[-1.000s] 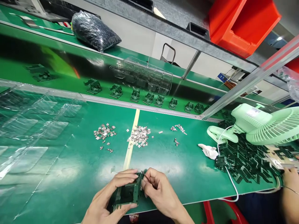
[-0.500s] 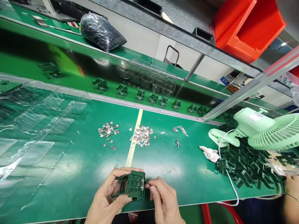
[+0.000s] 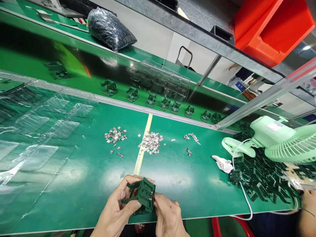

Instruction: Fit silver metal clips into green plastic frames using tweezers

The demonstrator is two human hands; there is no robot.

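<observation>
Near the front edge of the green table, my left hand (image 3: 120,204) is closed around a dark green plastic housing (image 3: 146,194), which sits tilted in its grip. My right hand (image 3: 169,212) is pinched at the housing's right side, by a small metal piece in that face. Whatever lies between these fingertips is mostly hidden and too small to name. Beyond the hands lie a pile of small metal parts (image 3: 152,142) on a yellow tape strip (image 3: 139,163), and a second pile of metal parts (image 3: 115,135) to its left.
Clear plastic trays (image 3: 41,154) cover the left side. At right stand a pale green clip fan (image 3: 269,138), a heap of green housings (image 3: 264,174) and a crumpled white cloth (image 3: 222,164). Another person's hand (image 3: 308,204) shows at the right edge. An orange bin (image 3: 261,33) is overhead.
The housing has tilted in my left hand. My right fingertips have moved in closer against its right side. The whole view has shifted slightly.
</observation>
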